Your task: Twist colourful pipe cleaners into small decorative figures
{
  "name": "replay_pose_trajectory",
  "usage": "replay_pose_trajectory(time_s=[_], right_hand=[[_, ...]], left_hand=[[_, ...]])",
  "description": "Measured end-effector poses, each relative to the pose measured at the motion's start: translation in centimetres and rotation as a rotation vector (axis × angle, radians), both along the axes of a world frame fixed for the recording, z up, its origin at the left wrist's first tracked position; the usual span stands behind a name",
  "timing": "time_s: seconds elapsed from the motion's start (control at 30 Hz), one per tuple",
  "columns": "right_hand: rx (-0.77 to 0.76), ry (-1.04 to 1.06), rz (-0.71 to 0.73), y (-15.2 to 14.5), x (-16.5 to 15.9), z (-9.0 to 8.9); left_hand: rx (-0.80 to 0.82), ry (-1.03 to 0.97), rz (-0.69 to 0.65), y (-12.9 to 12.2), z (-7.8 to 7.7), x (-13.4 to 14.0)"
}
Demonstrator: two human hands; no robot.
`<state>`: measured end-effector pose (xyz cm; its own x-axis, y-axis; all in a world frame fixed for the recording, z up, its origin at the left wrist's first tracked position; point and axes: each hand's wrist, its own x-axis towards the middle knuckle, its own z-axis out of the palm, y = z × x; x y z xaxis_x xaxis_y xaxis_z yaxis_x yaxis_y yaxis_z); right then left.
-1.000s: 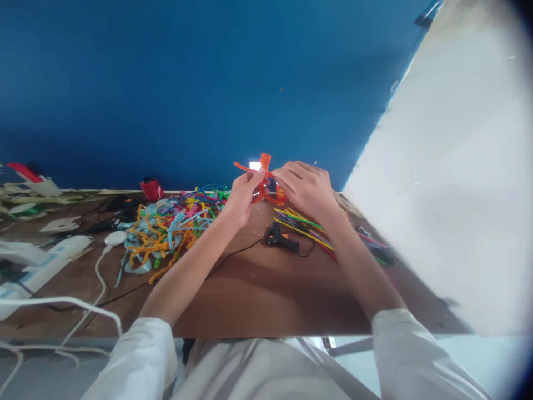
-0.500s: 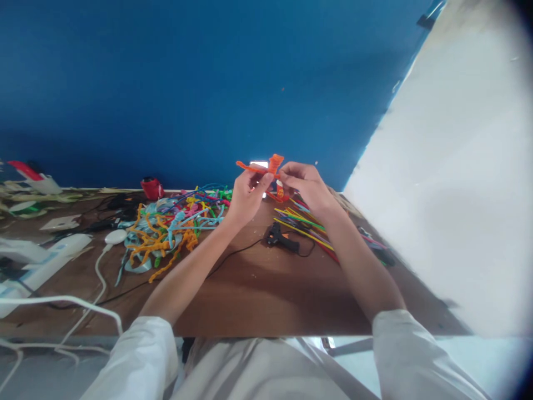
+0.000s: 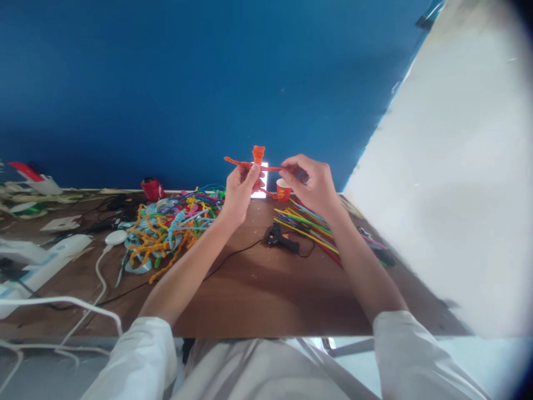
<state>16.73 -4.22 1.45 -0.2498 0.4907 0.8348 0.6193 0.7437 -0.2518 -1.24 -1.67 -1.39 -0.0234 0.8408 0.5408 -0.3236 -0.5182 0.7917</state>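
Surface: brown wood-look table (image 3: 250,305), scattered with small pale specks, its far edge against a deep blue wall (image 3: 233,83). A white wall (image 3: 462,166) closes off the right side; its paint edge is ragged where it meets the blue.

Work piece: orange fuzzy figure (image 3: 259,154), raised above the table's far edge, near the middle of the view. Its ribbed top stands upright, with thin arms reaching out to both sides. Left hand (image 3: 238,194) holds it by the middle, thumb pressed against the front. Right hand (image 3: 313,182) has its fingers narrowed in a pinch on the outer end of the right-pointing strand, which runs nearly level between the hands.

Behind the figure, a bright white rectangle (image 3: 265,180); cannot tell what it is. Just right of it, a red paper cup (image 3: 283,192) with a white rim.

On the table, left: tangled heap of coloured fuzzy pieces (image 3: 166,233), mostly orange and light blue on the near side. Beyond it, a red object (image 3: 152,190) near the wall. Farther left, a white round puck (image 3: 115,238) on a white cable and a white power strip (image 3: 54,264).

Right of centre: black glue gun (image 3: 283,240), lying on its side, beside a loose bundle of straight coloured stems (image 3: 308,226) partly hidden by the right forearm.
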Motion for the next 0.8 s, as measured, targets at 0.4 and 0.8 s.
replay_pose_trajectory(time_s=[0.4, 0.8], right_hand=[[-0.415, 0.348, 0.208, 0.01, 0.20, 0.40], [-0.704, 0.549, 0.470, 0.78, 0.27, 0.20]], left_hand=[[0.030, -0.025, -0.051, 0.00, -0.18, 0.32], [0.092, -0.056, -0.048, 0.55, -0.31, 0.11]])
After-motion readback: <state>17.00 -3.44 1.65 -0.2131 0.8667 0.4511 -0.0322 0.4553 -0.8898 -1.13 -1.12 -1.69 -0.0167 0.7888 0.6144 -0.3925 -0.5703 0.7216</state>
